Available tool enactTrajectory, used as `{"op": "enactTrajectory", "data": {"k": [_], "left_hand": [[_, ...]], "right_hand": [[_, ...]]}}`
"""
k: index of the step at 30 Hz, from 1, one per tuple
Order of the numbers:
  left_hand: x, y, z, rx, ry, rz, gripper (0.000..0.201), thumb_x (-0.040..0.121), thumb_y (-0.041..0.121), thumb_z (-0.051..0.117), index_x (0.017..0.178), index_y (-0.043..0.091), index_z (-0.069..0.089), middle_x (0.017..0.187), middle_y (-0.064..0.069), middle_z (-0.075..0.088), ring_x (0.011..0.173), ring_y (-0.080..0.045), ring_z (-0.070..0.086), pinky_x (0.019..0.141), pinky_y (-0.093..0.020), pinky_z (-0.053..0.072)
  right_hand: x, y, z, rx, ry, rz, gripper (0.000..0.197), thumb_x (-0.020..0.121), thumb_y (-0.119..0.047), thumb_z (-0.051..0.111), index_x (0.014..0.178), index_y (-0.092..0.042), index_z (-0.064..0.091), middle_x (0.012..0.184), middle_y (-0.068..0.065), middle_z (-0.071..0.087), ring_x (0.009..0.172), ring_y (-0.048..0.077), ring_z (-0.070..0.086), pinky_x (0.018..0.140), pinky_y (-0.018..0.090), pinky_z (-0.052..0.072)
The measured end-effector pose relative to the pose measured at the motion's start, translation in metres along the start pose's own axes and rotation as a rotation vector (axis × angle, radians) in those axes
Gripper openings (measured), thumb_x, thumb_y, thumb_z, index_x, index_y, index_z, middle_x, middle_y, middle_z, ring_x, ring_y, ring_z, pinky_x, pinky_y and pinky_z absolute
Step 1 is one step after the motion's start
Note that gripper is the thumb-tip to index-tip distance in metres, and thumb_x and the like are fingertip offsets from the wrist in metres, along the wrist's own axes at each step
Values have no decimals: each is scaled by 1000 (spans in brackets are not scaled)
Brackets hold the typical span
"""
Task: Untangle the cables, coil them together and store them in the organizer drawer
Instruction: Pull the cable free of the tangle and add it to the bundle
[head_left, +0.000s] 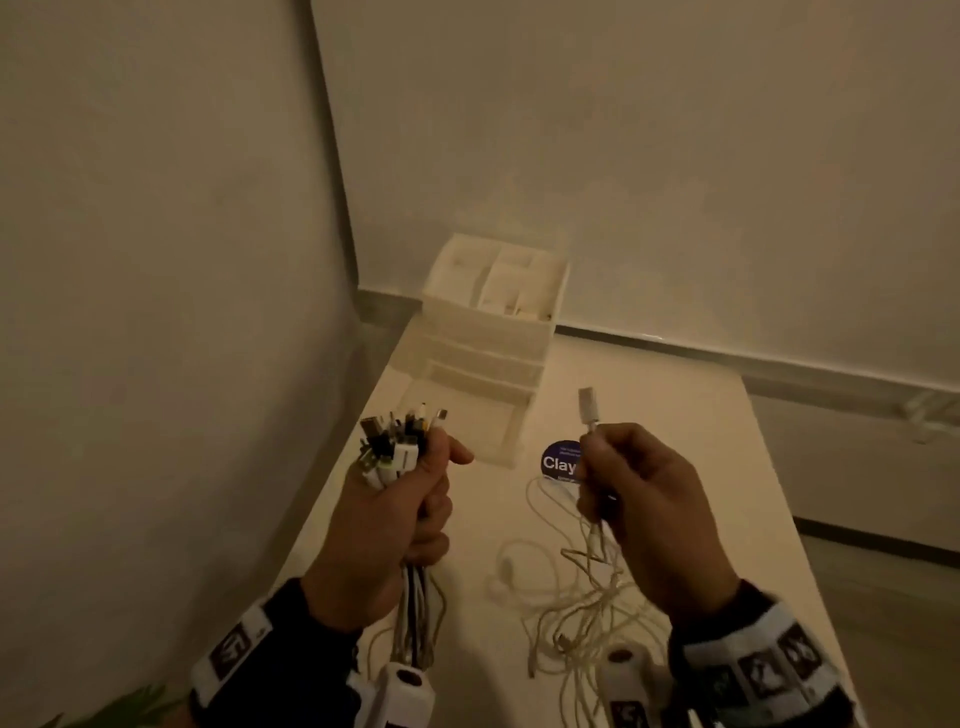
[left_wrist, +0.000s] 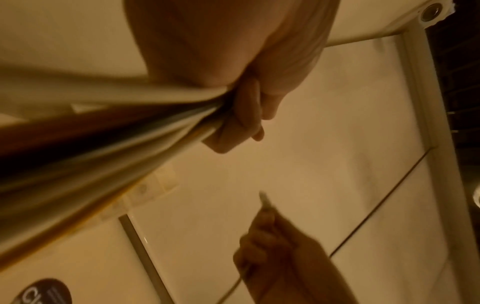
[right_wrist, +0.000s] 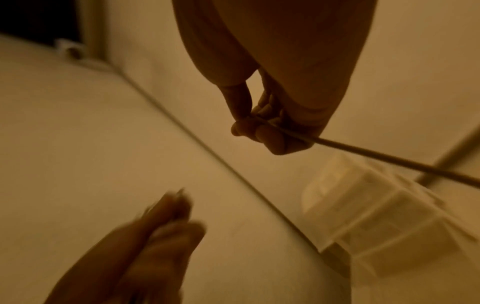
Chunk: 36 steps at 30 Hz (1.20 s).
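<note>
Both hands hold cables above counter (head_left: 675, 426).
Left hand (head_left: 384, 525) fingers wrapped round cable bundle (head_left: 400, 447), plugs sticking above fingers; right hand (head_left: 639, 499) fingers pinch single cable (head_left: 588, 410); organizer drawer (head_left: 467, 421) open beyond fingers.

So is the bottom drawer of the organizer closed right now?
No, the bottom drawer of the organizer is pulled out toward the person, just beyond the left hand and its bundle of cables.
</note>
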<state>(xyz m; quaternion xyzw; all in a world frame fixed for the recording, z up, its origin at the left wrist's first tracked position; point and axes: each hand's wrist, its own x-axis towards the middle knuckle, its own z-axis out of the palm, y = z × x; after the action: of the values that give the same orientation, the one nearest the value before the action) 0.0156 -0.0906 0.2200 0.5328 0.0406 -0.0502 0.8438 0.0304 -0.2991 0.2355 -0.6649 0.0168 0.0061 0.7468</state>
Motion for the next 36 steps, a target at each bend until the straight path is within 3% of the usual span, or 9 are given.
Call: {"op": "enactTrajectory", "data": {"k": [4,9,14,18,23,26,29,33,36], "left_hand": [[-1,-5,15,29,-62,-18,35,81,43,62,93,10,67,67,-12,27,40,-10,20,40,-16,21],[-6,-11,9,64,-33,-14,45,73,39,70,96,0,67,70,-17,43,36,-8,29,36,-15,28],[-11,-9,3,99,61,14,31,78,32,65,82,2,67,48,0,46,35,-7,39,36,-16,31],[5,0,-16,30,184,151,28,83,37,62,65,16,61,53,-6,38,42,-13,32,42,-24,31],[13,30,-41,-150,175,192,34,81,44,53,68,13,45,65,-2,50,59,-14,57,60,-37,56],[8,44,-49,-208,103,196,40,86,48,48,65,15,38,60,1,39,40,-7,33,40,-19,35],[4,48,-54,-194,66,227,44,88,50,46,62,16,37,55,4,33,38,-5,24,38,-16,22],[-2,52,-55,-80,-13,212,55,76,60,67,59,16,38,53,3,30,37,-5,22,39,-14,22],[-8,41,-40,84,-65,122,57,70,53,78,58,14,39,52,-3,27,36,-9,20,40,-15,23]], "right_hand": [[-33,16,55,-303,-39,-240,8,90,-14,63,87,-21,65,72,-2,67,56,9,60,53,20,50],[-38,44,81,-466,82,-422,10,87,-36,57,86,-47,59,80,-17,64,68,10,65,56,24,55],[-43,56,85,-545,85,-511,14,85,-35,60,95,-42,66,77,-21,62,68,4,63,59,13,51],[-56,78,71,-528,-46,-413,24,86,-45,59,101,-34,73,72,-16,65,63,8,64,58,25,53],[-54,130,15,-633,-285,-189,12,90,-25,63,89,-31,74,72,-16,68,64,4,65,64,14,48],[-34,153,-24,-797,-286,-160,17,92,-36,57,92,-28,72,78,-21,68,71,-6,61,65,5,42],[-7,157,-52,-919,-250,-156,43,91,-58,43,92,-26,72,81,-19,68,75,-9,60,67,5,42],[31,143,-83,-921,-213,5,17,93,-32,59,81,-41,68,75,-10,71,67,1,62,68,27,52],[48,108,-85,-839,-150,-11,20,93,-25,61,77,-29,73,68,12,66,57,8,53,61,34,48]]}}
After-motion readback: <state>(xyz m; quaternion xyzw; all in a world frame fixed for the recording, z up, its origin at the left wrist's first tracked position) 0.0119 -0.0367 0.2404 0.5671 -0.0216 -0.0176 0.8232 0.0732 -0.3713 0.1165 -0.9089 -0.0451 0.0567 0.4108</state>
